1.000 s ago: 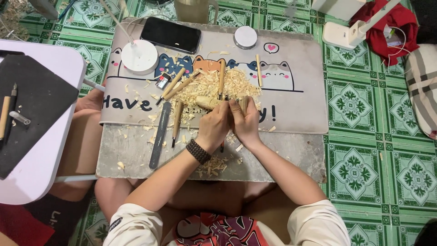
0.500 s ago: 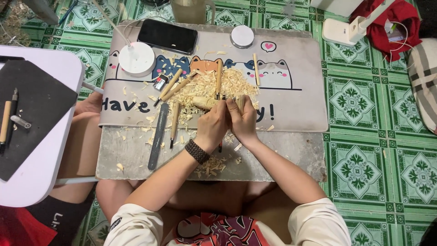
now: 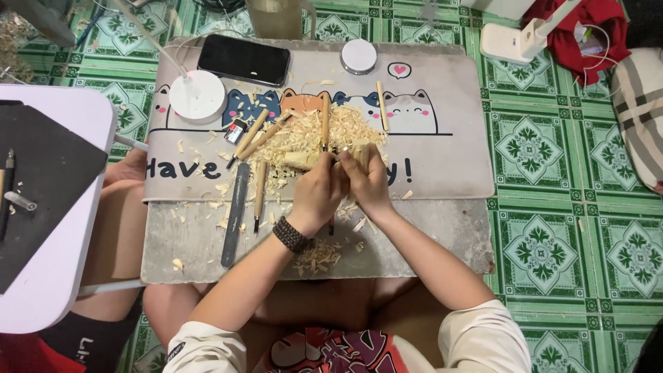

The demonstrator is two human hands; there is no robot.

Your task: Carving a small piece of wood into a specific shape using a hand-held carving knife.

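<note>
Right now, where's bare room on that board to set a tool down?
Free: the mat's right end, right of the cat drawings, and the grey board's lower right. Crowded: the centre, where the left hand and right hand work over the shavings pile, with carving tools just left.

The left hand (image 3: 319, 192) and right hand (image 3: 368, 181) close around a small wooden piece (image 3: 304, 160), hiding most of it; any blade between them cannot be made out. Beyond the mat (image 3: 442, 166), a tan container (image 3: 280, 17) is cut off by the top edge.
</note>
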